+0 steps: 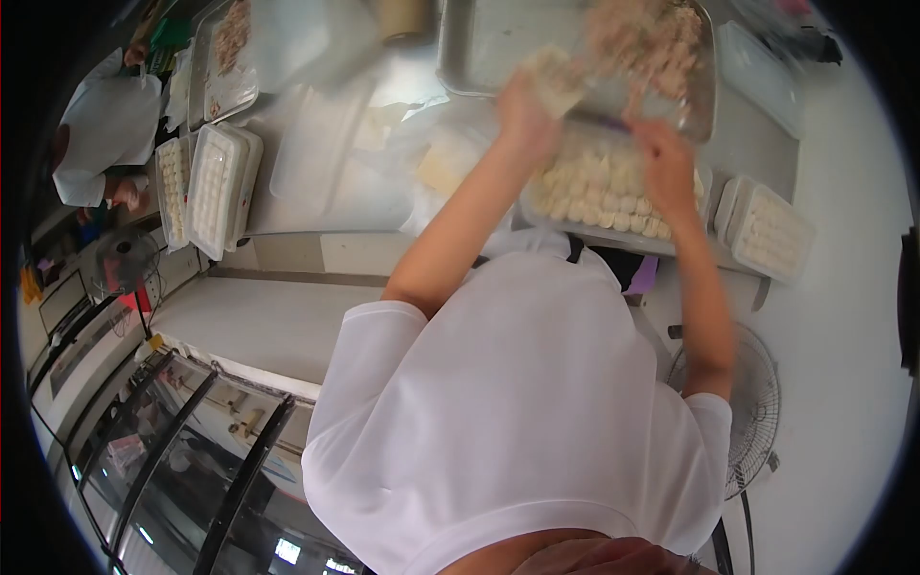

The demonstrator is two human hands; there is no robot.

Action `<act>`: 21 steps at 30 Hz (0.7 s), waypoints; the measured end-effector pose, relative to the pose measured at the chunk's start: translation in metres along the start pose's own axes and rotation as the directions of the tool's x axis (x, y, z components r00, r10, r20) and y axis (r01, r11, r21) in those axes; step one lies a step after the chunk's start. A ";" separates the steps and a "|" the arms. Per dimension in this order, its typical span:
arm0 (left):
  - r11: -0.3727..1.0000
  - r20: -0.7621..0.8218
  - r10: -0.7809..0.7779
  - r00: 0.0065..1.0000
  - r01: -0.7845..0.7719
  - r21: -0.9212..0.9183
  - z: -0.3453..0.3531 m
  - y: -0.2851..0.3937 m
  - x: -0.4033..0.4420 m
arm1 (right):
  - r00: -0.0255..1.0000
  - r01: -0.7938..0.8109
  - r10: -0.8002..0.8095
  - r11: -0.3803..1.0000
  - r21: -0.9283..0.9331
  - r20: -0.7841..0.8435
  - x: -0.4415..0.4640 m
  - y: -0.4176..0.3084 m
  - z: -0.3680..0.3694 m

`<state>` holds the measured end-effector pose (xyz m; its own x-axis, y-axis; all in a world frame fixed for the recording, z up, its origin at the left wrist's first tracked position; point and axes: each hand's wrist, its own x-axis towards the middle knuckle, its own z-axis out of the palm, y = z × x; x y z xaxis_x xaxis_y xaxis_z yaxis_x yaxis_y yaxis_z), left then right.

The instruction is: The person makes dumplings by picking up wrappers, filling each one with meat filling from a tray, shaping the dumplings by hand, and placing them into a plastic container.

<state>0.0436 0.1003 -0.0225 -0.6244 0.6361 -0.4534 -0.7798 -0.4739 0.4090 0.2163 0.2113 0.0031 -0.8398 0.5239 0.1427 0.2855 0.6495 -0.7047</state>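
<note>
Near the top centre, my left hand (527, 113) holds a pale, thin dough wrapper (554, 84), blurred by motion. My right hand (661, 144) is closed round a thin dark tool (602, 121) that points left toward the wrapper. Just beyond both hands lies a metal tray (489, 48) with a heap of pinkish minced filling (661, 48) at its right side. Below my hands, close to my body, a clear plastic box (613, 230) holds rows of small pale dumplings (604, 196).
Lidded boxes of dumplings (216, 182) stand at the table's left, another box (774, 230) at the right. A second filling tray (225, 77) lies upper left. A co-worker (110, 134) is at far left. A fan (757, 412) stands behind my right arm.
</note>
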 end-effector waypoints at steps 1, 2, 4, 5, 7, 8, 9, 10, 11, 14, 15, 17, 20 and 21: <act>0.998 -0.013 -0.007 1.000 0.007 -0.068 0.007 -0.003 0.006 | 0.990 0.109 -0.127 0.964 -0.242 -0.059 -0.006 -0.002 0.002; 0.991 -0.026 -0.017 0.999 0.014 -0.135 0.011 -0.005 0.011 | 0.990 0.109 -0.127 0.963 -0.245 -0.060 -0.010 -0.003 0.001; 0.990 -0.061 0.000 0.998 -0.008 -0.141 0.011 -0.010 0.018 | 0.973 0.075 -0.177 0.847 -0.526 -0.146 -0.016 -0.003 -0.002; 0.989 -0.096 0.017 0.995 -0.031 -0.145 0.010 -0.013 0.020 | 0.973 0.071 -0.175 0.847 -0.527 -0.151 -0.017 -0.003 -0.006; 0.995 -0.125 0.055 0.991 -0.064 -0.072 0.019 -0.006 0.011 | 0.948 -0.032 -0.133 0.865 -0.500 -0.290 -0.020 -0.003 -0.018; 0.995 -0.154 0.100 0.983 -0.102 -0.004 0.022 -0.003 0.007 | 0.947 -0.041 -0.127 0.864 -0.502 -0.296 -0.019 -0.006 -0.020; 0.996 -0.150 0.093 0.984 -0.094 -0.001 0.017 -0.006 0.011 | 0.920 0.006 -0.170 0.907 -0.422 -0.353 -0.017 -0.011 -0.020; 0.997 -0.076 0.065 0.995 -0.068 -0.034 0.009 -0.009 0.017 | 0.888 0.061 -0.207 0.938 -0.341 -0.410 -0.016 -0.015 -0.018; 0.997 -0.002 0.041 0.999 -0.041 -0.065 0.001 -0.013 0.022 | 0.888 0.057 -0.203 0.939 -0.341 -0.412 -0.018 -0.015 -0.013; 0.992 0.064 -0.026 0.998 0.034 -0.122 0.002 -0.016 0.020 | 0.927 0.060 -0.196 0.918 -0.392 -0.319 -0.024 -0.010 0.005; 0.992 0.066 -0.025 0.997 0.033 -0.120 0.001 -0.016 0.020 | 0.927 0.060 -0.219 0.887 -0.458 -0.304 -0.024 -0.007 0.005; 0.984 0.024 -0.055 0.998 0.058 -0.169 -0.002 -0.014 0.020 | 0.926 0.063 -0.245 0.852 -0.520 -0.288 -0.020 -0.002 0.004; 0.964 0.009 -0.066 0.998 0.066 -0.258 -0.005 -0.013 0.022 | 0.917 0.044 -0.265 0.810 -0.585 -0.298 -0.017 -0.003 -0.001; 0.964 0.013 -0.070 0.997 0.071 -0.257 -0.004 -0.012 0.021 | 0.931 -0.024 -0.200 0.803 -0.596 -0.307 -0.015 -0.003 -0.003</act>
<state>0.0395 0.1169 -0.0402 -0.5676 0.6754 -0.4708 -0.8076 -0.5680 0.1589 0.2292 0.2035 0.0056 -0.6967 0.5269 0.4869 0.5247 0.8370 -0.1549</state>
